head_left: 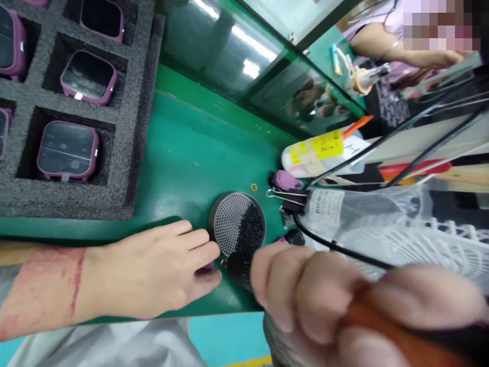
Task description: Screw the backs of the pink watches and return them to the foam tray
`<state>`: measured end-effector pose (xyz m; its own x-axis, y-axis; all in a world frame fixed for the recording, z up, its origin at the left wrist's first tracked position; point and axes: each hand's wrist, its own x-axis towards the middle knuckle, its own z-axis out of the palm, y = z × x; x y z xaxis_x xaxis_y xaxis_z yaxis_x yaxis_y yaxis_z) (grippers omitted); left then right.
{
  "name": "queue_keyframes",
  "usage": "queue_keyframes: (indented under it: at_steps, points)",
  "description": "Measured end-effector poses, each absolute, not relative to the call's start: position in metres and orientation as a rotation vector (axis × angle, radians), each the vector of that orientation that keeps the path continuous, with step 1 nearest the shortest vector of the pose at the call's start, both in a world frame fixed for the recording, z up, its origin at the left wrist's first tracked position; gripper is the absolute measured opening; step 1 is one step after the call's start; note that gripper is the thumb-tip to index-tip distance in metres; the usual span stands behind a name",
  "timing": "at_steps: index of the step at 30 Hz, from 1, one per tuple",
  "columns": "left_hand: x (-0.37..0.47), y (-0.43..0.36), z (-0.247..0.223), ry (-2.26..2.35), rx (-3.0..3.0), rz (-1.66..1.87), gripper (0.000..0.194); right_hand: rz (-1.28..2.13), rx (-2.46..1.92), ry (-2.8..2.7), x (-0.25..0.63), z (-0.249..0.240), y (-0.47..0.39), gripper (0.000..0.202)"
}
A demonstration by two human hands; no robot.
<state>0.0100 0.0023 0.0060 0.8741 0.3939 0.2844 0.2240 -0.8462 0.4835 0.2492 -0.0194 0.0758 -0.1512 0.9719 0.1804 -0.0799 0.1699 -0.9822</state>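
Note:
My left hand (164, 270) rests near the table's front edge, its fingers closed around a small purple piece (207, 268), most of it hidden. Close to the camera, my right hand (317, 295) is wrapped round a tool with a brown handle (385, 331) and a black front end (239, 267). The tool's tip points at my left fingertips. Just beyond both hands sits a round container (225, 224) with a dimpled surface, its right part covered with tiny black pieces.
A grey foam tray (130, 153) with purple watch-like devices (69, 148) lies at left. At right are a white bottle (324, 153), a binder clip (294, 199), black cables and a plastic bag (347, 209). Another person's arm (393, 51) shows beyond the glass panel.

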Motion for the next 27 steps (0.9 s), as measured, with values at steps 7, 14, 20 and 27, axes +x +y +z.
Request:
queue_keyframes:
  at_steps: [7, 14, 20, 27]
  points:
    - [0.002, 0.001, 0.010, 0.327, 2.619, 0.466, 0.006, 0.885, -0.905, -1.116, 0.255, 0.055, 0.020, 0.020]
    - [0.000, 0.001, 0.007, 0.452, 2.614, 0.567, 0.019, 0.949, -0.892, -1.111, 0.250, 0.046, 0.021, 0.024]
    - [-0.002, -0.003, -0.001, 0.506, 2.702, 0.512, 0.023, 0.948, -0.845, -1.130, 0.247, 0.039, 0.023, 0.022]
    - [-0.001, 0.002, 0.009, 0.489, 2.710, 0.542, 0.026, 0.922, -0.806, -1.142, 0.244, 0.033, 0.023, 0.022]
